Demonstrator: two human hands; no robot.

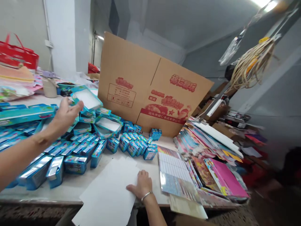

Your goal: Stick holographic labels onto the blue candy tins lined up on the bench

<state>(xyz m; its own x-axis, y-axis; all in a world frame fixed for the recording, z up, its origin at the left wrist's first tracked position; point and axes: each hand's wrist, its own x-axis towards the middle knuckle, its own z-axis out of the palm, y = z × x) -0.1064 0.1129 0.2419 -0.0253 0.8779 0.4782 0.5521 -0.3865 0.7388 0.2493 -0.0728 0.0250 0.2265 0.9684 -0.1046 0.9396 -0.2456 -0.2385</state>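
Note:
My left hand reaches out over the boxes, its thumb and fingers closed at the left corner of a shallow blue tray box with a white inside. That tray is tilted above several other blue trays, among them an open one. My right hand, with a bracelet at the wrist, rests on the right edge of a stack of white sheets. Its fingers point forward and its thumb lies out to the left. Many small blue boxes stand in rows left of the sheets.
A large printed cardboard carton stands behind the boxes. To the right lie clear-wrapped printed sheets, a pink folder and piles of printed card. A coiled cable hangs above. A red bag sits back left.

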